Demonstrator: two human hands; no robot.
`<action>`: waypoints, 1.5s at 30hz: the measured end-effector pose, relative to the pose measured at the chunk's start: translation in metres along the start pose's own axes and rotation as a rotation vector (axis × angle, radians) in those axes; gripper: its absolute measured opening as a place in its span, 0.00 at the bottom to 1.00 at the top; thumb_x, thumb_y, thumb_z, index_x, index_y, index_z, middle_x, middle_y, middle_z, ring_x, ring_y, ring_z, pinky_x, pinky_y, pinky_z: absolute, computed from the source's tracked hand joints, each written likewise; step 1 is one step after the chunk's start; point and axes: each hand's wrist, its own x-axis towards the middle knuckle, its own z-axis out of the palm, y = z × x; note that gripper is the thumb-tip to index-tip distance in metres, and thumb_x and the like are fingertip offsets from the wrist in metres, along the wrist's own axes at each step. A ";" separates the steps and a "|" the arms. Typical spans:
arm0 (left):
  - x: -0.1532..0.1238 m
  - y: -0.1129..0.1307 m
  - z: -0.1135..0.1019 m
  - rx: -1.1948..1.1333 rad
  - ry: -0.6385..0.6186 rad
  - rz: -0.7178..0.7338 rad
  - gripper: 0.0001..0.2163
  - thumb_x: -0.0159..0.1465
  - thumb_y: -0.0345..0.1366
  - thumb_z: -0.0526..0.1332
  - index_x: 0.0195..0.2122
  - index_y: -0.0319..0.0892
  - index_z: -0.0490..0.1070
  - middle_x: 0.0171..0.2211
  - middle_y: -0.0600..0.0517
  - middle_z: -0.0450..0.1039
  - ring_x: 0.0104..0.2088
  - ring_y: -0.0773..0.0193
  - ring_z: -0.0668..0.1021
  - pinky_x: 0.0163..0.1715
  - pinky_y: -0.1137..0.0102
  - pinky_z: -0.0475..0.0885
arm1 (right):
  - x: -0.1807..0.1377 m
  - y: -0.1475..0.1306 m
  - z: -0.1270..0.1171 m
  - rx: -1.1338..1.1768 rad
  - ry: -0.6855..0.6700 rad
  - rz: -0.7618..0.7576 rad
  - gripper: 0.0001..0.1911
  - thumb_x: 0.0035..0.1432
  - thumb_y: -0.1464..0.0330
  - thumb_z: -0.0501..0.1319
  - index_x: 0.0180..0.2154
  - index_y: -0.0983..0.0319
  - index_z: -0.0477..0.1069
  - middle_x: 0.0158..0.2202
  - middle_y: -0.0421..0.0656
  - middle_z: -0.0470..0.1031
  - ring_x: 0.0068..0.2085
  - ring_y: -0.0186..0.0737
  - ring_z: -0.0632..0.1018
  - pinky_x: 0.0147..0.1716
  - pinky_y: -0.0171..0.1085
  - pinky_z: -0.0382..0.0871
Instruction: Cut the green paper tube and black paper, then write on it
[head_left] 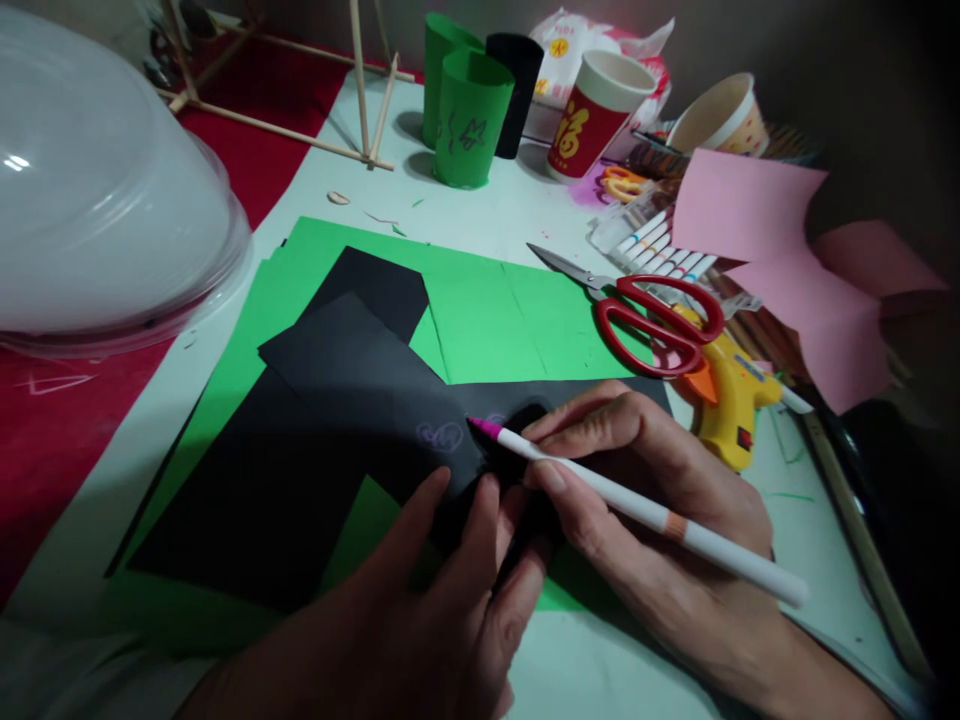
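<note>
My right hand [645, 500] grips a white marker [637, 505] with a pink tip, the tip resting on a sheet of black paper [352, 380]. Faint purple loops [441, 436] are drawn on the black sheet just left of the tip. My left hand [442, 600] lies on the lower edge of the same black sheet, fingers stretched out and pressing it flat. More black paper [255, 510] and green sheets [495, 320] lie underneath on the white table.
Red-handled scissors [645, 315] and a yellow glue gun [731, 395] lie right of the sheets. Behind stand green paper tubes [465, 115], a black tube [514, 90], paper cups [596, 110], a marker pack [660, 250] and pink paper [780, 260]. A clear plastic dome [97, 190] sits at left, wooden sticks [360, 90] behind.
</note>
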 end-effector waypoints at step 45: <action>0.000 0.000 -0.003 -0.014 -0.035 -0.005 0.27 0.68 0.52 0.57 0.58 0.35 0.73 0.59 0.38 0.73 0.59 0.46 0.72 0.57 0.51 0.69 | -0.002 0.002 0.001 -0.104 0.037 -0.038 0.07 0.58 0.75 0.65 0.35 0.58 0.70 0.35 0.40 0.76 0.34 0.36 0.77 0.33 0.36 0.73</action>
